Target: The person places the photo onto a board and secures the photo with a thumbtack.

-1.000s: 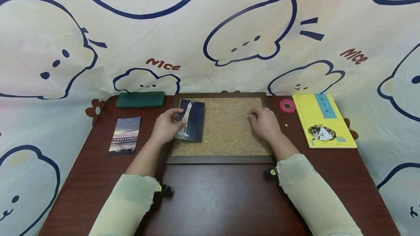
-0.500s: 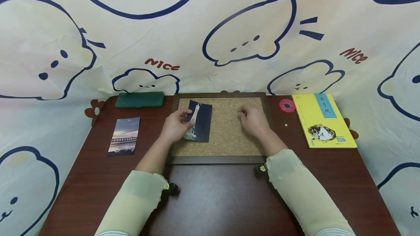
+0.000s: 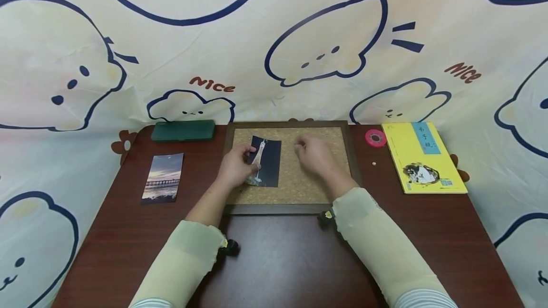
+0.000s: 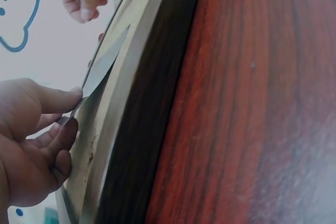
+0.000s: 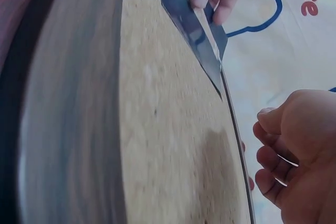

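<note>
My left hand (image 3: pixel 235 166) pinches the left edge of a photo (image 3: pixel 269 168) of a pale tower against a dark blue sky. In the left wrist view thumb and fingers (image 4: pixel 65 95) meet on the photo's edge, and the sheet (image 4: pixel 100 72) slants over the corkboard. The brown-framed corkboard (image 3: pixel 295 195) lies under both hands. To the photo's right, my right hand (image 3: pixel 317 156) hovers over the cork with curled fingers, thumb (image 5: pixel 269 119) against the index finger. I cannot tell whether something tiny sits between those tips.
A sunset bridge photo (image 3: pixel 162 178) lies on the table at left, below a dark green case (image 3: pixel 183 130). On the right are a pink ring-shaped roll (image 3: pixel 375 138), a tiny pale piece (image 3: pixel 374 163) and a yellow book (image 3: pixel 421 156). A patterned cloth (image 3: pixel 274 99) hangs behind.
My left hand has carried the tower photo rightward, from the corkboard's left frame onto the cork. My right hand has moved left toward the photo.
</note>
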### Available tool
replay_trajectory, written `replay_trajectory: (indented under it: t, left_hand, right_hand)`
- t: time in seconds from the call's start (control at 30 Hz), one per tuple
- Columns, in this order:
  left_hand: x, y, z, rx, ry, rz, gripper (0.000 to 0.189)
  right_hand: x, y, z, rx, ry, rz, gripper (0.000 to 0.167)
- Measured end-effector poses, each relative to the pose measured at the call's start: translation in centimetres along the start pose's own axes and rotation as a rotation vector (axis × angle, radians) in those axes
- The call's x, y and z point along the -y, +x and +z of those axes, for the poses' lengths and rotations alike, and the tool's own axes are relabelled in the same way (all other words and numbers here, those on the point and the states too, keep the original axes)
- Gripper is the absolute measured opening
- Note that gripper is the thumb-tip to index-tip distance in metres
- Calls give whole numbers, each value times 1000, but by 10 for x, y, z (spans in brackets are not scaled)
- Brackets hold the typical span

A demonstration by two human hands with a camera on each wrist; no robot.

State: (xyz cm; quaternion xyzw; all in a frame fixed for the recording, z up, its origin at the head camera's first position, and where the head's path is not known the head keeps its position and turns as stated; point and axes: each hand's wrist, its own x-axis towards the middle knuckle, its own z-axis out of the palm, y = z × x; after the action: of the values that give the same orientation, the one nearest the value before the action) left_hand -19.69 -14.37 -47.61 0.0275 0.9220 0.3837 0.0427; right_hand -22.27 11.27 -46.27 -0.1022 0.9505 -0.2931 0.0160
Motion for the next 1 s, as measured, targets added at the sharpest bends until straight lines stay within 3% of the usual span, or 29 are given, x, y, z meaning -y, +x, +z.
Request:
replay_trajectory:
  t: [0.3, 0.73, 1.0]
  left_hand:
    - [-4, 1, 9, -3, 116, -59, 53]
    - [-2, 3, 11, 19, 157, -83, 54]
    - [-1, 4, 13, 35, 163, -90, 53]
  right_hand:
    - [18, 15, 13, 64, 33, -9, 18]
    - [35, 44, 31, 83, 59, -40, 12]
    - [36, 62, 42, 96, -33, -74, 12]
